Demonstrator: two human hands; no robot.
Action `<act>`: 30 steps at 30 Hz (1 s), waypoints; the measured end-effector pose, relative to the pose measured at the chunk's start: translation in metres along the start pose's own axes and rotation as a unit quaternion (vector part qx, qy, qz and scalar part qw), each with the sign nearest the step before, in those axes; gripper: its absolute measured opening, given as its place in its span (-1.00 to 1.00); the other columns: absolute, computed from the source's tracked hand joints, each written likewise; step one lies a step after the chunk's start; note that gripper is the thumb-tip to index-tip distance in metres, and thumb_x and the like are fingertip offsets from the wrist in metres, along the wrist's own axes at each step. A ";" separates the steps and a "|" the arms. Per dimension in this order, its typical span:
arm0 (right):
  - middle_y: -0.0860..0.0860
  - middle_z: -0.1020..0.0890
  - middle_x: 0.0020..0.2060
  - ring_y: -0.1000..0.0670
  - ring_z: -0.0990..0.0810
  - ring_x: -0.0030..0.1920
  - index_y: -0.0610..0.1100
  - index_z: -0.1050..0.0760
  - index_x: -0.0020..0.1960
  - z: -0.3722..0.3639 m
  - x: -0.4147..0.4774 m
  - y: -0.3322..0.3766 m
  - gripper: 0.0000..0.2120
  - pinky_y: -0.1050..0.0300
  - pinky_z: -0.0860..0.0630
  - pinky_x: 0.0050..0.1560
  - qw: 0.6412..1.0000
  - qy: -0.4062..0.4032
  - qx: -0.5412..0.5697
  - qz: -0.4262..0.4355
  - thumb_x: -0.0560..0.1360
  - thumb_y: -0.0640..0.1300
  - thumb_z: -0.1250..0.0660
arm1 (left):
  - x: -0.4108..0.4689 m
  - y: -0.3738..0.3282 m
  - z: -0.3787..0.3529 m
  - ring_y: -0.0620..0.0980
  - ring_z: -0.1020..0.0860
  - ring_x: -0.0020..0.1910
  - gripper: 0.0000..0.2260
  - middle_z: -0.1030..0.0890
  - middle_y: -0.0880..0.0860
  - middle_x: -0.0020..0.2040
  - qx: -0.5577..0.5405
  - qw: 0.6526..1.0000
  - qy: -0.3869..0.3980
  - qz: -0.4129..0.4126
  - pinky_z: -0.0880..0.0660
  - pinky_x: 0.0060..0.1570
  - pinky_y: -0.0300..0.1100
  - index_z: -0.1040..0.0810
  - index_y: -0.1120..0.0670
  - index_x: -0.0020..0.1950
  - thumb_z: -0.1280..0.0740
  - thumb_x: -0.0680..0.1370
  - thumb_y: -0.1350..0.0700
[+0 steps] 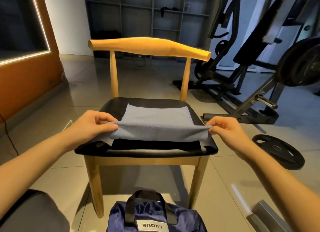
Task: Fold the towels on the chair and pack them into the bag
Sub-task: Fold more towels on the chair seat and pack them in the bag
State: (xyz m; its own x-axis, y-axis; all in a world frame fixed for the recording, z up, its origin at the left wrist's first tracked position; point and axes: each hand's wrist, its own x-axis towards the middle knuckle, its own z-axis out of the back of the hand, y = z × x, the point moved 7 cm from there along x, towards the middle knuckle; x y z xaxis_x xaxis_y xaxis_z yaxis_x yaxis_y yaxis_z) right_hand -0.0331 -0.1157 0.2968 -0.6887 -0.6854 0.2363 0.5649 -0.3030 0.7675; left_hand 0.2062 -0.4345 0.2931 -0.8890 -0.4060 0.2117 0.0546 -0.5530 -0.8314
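Towel [155,121]: one blue-grey towel, on the black seat of the chair [147,152]. Far half lies flat on the seat toward 12 o'clock; near edge is lifted off the seat and stretched taut between both hands. No other towel in view.

Left hand [97,122]: at 9 o'clock of the towel, thumb and curled fingers pinching the near left corner.
Right hand [223,127]: at 3 o'clock, pinching the near right corner the same way. A short flap of cloth hangs below each pinch.

Bag [155,218]: dark blue, black handles, on the floor at 6 o'clock of the chair, just in front of its legs. Whether it is open cannot be told from here.

Surroundings: weight plate [278,151] flat on the floor at 4 o'clock of the chair; gym machine [259,58] at 2 o'clock; grey shelving [149,15] behind the backrest at 12 o'clock.

Step, as judged: first fold of this towel, near edge about to go over to the far edge. Packing not begun.

Next move calls for: carrying both corners toward 12 o'clock level with each other, laying them on the far corners so the edges match, then smoothing the crease before letting go
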 end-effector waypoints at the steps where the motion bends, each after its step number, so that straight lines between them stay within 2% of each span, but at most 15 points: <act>1: -0.10 -0.69 -0.19 -0.11 -0.69 -0.05 -0.18 -0.64 -0.11 0.001 0.002 0.001 -0.78 -0.18 -0.65 0.12 1.000 0.009 0.017 -0.003 0.57 -0.33 -0.25 | 0.001 0.000 0.002 0.00 -0.72 -0.13 -0.87 -0.75 0.05 -0.14 -0.027 1.000 0.008 0.005 -0.63 -0.17 -0.32 -0.76 -0.04 -0.07 -0.48 0.45 -0.04; 4: -0.22 -0.67 -0.14 -0.24 -0.65 -0.01 -0.25 -0.63 -0.10 0.003 0.007 0.006 -0.79 -0.18 -0.62 0.13 0.996 0.055 0.072 -0.022 0.58 -0.35 -0.23 | 0.008 0.006 0.005 0.07 -0.72 -0.05 -0.68 -0.74 0.10 -0.08 -0.064 0.997 0.032 0.031 -0.65 -0.13 -0.26 -0.76 0.00 -0.06 -0.54 0.36 -0.20; 6: -0.22 -0.67 -0.14 -0.23 -0.64 -0.05 -0.25 -0.62 -0.13 0.004 0.012 0.008 -0.78 -0.12 -0.60 0.09 0.991 0.076 0.103 -0.032 0.57 -0.36 -0.21 | 0.014 0.007 0.006 0.07 -0.72 -0.02 -0.46 -0.73 0.12 -0.03 -0.079 0.995 0.040 0.042 -0.66 -0.05 -0.17 -0.75 0.01 -0.04 -0.58 0.22 -0.37; 7: -0.21 -0.66 -0.14 -0.19 -0.63 -0.05 -0.24 -0.61 -0.14 0.004 0.016 0.009 -0.78 -0.09 -0.59 0.07 0.989 0.082 0.115 -0.035 0.56 -0.35 -0.21 | 0.019 0.006 0.007 0.06 -0.71 -0.01 -0.48 -0.72 0.13 -0.02 -0.091 0.994 0.033 0.044 -0.66 -0.02 -0.13 -0.75 0.02 -0.04 -0.58 0.24 -0.36; 8: -0.22 -0.65 -0.14 -0.16 -0.63 -0.06 -0.25 -0.61 -0.14 0.004 0.020 0.009 -0.79 -0.07 -0.58 0.05 0.987 0.088 0.127 -0.036 0.56 -0.32 -0.22 | 0.024 0.004 0.007 0.04 -0.71 -0.01 -0.61 -0.72 0.13 -0.02 -0.110 0.993 0.023 0.043 -0.66 0.00 -0.12 -0.75 0.03 -0.06 -0.56 0.35 -0.26; 10: -0.20 -0.62 -0.17 -0.12 -0.60 -0.11 -0.27 -0.60 -0.14 0.004 0.030 0.009 -0.81 -0.02 -0.55 -0.01 0.983 0.083 0.157 -0.041 0.55 -0.30 -0.22 | 0.039 -0.002 0.008 0.03 -0.68 -0.01 -0.86 -0.71 0.12 -0.04 -0.155 0.987 -0.009 0.046 -0.64 0.00 -0.13 -0.73 0.09 -0.08 -0.43 0.55 0.05; 11: -0.17 -0.60 -0.21 -0.08 -0.58 -0.15 -0.26 -0.58 -0.14 0.005 0.037 0.007 -0.81 0.02 -0.54 -0.06 0.981 0.069 0.175 -0.046 0.56 -0.31 -0.21 | 0.048 -0.001 0.010 0.05 -0.67 0.01 -0.88 -0.70 0.13 -0.04 -0.161 0.985 -0.030 0.054 -0.61 0.01 -0.11 -0.72 0.13 -0.05 -0.39 0.58 0.14; 14: -0.12 -0.59 -0.24 -0.08 -0.55 -0.18 -0.26 -0.57 -0.07 0.005 0.063 -0.003 -0.85 0.04 -0.52 -0.12 0.967 0.001 0.237 -0.091 0.56 -0.31 -0.23 | 0.080 0.004 0.013 0.06 -0.66 0.02 -0.89 -0.71 0.12 -0.02 -0.140 0.983 -0.075 0.092 -0.57 0.05 -0.04 -0.69 0.16 0.00 -0.41 0.59 0.14; 16: -0.18 -0.67 -0.12 -0.13 -0.62 -0.11 -0.28 -0.59 0.05 0.001 0.082 -0.014 -0.83 -0.03 -0.60 -0.06 0.958 -0.048 0.247 -0.140 0.57 -0.30 -0.24 | 0.100 0.011 0.012 0.04 -0.64 -0.03 -0.92 -0.71 0.10 -0.05 -0.132 0.978 -0.103 0.124 -0.56 -0.03 -0.09 -0.70 0.14 -0.03 -0.44 0.58 0.14; 18: -0.18 -0.67 -0.11 -0.09 -0.62 -0.16 -0.26 -0.61 0.09 -0.007 0.099 -0.023 -0.82 0.05 -0.59 -0.18 0.954 -0.077 0.229 -0.175 0.58 -0.29 -0.25 | 0.119 0.022 0.007 0.04 -0.61 -0.12 -0.93 -0.70 0.11 -0.09 -0.138 0.971 -0.126 0.149 -0.49 -0.19 -0.16 -0.70 0.14 -0.04 -0.47 0.55 0.15; 20: -0.15 -0.63 -0.18 -0.05 -0.56 -0.24 -0.26 -0.63 0.07 -0.018 0.112 -0.032 -0.84 0.15 -0.49 -0.35 0.955 -0.083 0.199 -0.202 0.59 -0.28 -0.27 | 0.134 0.035 -0.002 0.04 -0.56 -0.24 -0.91 -0.66 0.18 -0.14 -0.128 0.968 -0.139 0.164 -0.41 -0.36 -0.21 -0.71 0.20 -0.05 -0.50 0.52 0.18; 22: -0.14 -0.61 -0.23 -0.03 -0.53 -0.29 -0.26 -0.64 0.03 -0.028 0.121 -0.043 -0.87 0.21 -0.46 -0.44 0.958 -0.071 0.147 -0.234 0.59 -0.28 -0.31 | 0.143 0.055 -0.012 0.08 -0.55 -0.25 -0.91 -0.65 0.25 -0.17 -0.100 0.966 -0.143 0.189 -0.43 -0.35 -0.18 -0.71 0.25 -0.09 -0.52 0.49 0.23; 25: -0.17 -0.59 -0.17 -0.05 -0.55 -0.22 -0.32 -0.65 0.03 -0.037 0.128 -0.058 -0.88 0.18 -0.51 -0.38 0.961 -0.038 0.064 -0.267 0.52 -0.32 -0.37 | 0.151 0.079 -0.023 0.07 -0.55 -0.26 -0.98 -0.70 0.27 -0.10 -0.044 0.967 -0.120 0.219 -0.46 -0.30 -0.19 -0.73 0.23 -0.14 -0.50 0.48 0.29; 28: -0.17 -0.58 -0.23 -0.06 -0.57 -0.24 -0.40 -0.63 -0.01 -0.034 0.133 -0.066 -0.88 0.23 -0.53 -0.45 0.960 -0.027 0.028 -0.276 0.50 -0.37 -0.35 | 0.158 0.089 -0.023 0.04 -0.58 -0.23 -0.90 -0.71 0.18 -0.09 -0.011 0.969 -0.092 0.227 -0.49 -0.26 -0.17 -0.75 0.20 -0.15 -0.45 0.49 0.34; 30: -0.19 -0.59 -0.26 -0.09 -0.60 -0.23 -0.37 -0.64 -0.09 -0.033 0.139 -0.074 -0.89 0.17 -0.60 -0.36 0.960 -0.024 0.019 -0.278 0.51 -0.37 -0.33 | 0.161 0.091 -0.020 0.05 -0.60 -0.19 -0.89 -0.71 0.14 -0.09 -0.004 0.970 -0.092 0.223 -0.51 -0.22 -0.15 -0.74 0.18 -0.15 -0.44 0.51 0.33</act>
State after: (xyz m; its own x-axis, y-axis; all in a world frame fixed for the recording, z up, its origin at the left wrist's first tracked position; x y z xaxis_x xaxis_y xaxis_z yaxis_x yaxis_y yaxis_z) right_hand -0.1554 -0.2105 0.2528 -0.8999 -0.3927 -0.1896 0.0876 -0.5888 0.8035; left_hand 0.0593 -0.5360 0.2410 -0.6808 -0.7278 -0.0825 0.4112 -0.2866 -0.8653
